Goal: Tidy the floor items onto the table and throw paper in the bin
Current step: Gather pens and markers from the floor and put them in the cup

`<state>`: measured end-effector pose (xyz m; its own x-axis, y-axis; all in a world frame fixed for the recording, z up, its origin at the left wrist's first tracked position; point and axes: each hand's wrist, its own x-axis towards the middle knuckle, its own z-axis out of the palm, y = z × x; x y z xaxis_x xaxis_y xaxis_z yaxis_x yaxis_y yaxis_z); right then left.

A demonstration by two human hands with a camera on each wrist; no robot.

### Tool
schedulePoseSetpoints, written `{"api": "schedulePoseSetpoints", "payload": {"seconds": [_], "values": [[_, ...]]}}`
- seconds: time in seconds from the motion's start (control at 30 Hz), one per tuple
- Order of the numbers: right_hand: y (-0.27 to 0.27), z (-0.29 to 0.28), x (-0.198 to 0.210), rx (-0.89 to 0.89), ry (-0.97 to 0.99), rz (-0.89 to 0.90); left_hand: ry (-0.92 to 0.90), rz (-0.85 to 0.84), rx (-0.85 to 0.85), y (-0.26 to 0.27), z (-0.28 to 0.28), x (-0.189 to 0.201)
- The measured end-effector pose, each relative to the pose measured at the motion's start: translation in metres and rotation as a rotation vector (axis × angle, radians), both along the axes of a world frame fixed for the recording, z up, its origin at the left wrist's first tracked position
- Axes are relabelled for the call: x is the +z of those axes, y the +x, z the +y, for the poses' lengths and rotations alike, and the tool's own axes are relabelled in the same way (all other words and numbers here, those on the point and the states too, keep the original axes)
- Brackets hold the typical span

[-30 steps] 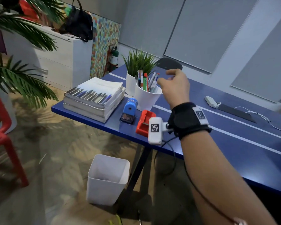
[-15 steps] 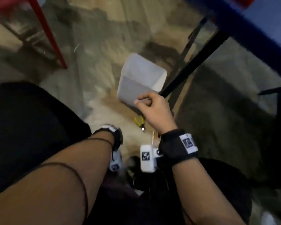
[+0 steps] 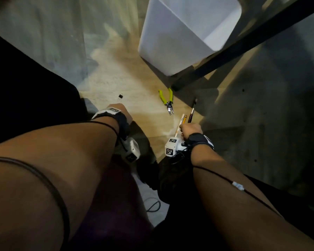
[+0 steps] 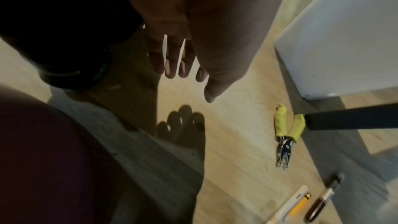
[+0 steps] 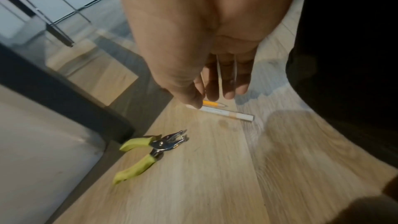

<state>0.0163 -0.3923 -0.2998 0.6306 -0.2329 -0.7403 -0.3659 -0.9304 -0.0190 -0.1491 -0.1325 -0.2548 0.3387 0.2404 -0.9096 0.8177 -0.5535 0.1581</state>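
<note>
Several items lie on the wooden floor beside the white bin (image 3: 174, 42): yellow-handled punch pliers (image 3: 166, 100), a white pen (image 5: 228, 114), a yellow pencil (image 5: 213, 103), a dark brush pen (image 3: 191, 115) and a small black clip (image 3: 121, 96). My right hand (image 5: 206, 96) reaches down onto the pen and pencil. Its fingers are nearly straight and its thumb tip is at the white pen's end; it grips nothing. My left hand (image 4: 187, 77) hovers over bare floor left of the pliers (image 4: 284, 135), fingers straight and holding nothing.
A black table leg (image 3: 243, 46) slants down in front of the bin and meets the floor right beside the pliers' handles. My knees and dark clothing fill the near side. Other chair or table legs (image 5: 58, 28) stand farther off.
The view has dropped from the tabletop to the floor under it. My right hand has come down from in front of the bin to the pens. My left hand is now low over the floor.
</note>
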Motion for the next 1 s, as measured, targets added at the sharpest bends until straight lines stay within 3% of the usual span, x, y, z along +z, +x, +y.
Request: {"api": "schedulePoseSetpoints", "payload": {"seconds": [0.13,0.23,0.33,0.53,0.87,1.0], "values": [[-0.004,0.023,0.027,0.105,-0.071,-0.004,0.101,-0.041,0.142,0.010,-0.001,-0.023],[0.002,0.020,0.010,0.135,-0.083,0.008,0.191,-0.156,0.392,0.022,0.003,-0.036],[0.000,0.018,-0.016,0.065,-0.060,0.040,0.269,-0.272,0.466,0.028,0.018,-0.051],[0.001,0.027,-0.038,0.152,-0.180,-0.020,0.246,-0.218,0.360,0.038,0.030,-0.075],[-0.017,0.036,-0.050,0.246,-0.107,-0.011,0.224,-0.201,0.054,0.030,0.029,-0.085],[-0.019,0.040,-0.048,0.215,-0.090,-0.031,0.239,-0.200,0.081,0.021,0.030,-0.083]]}}
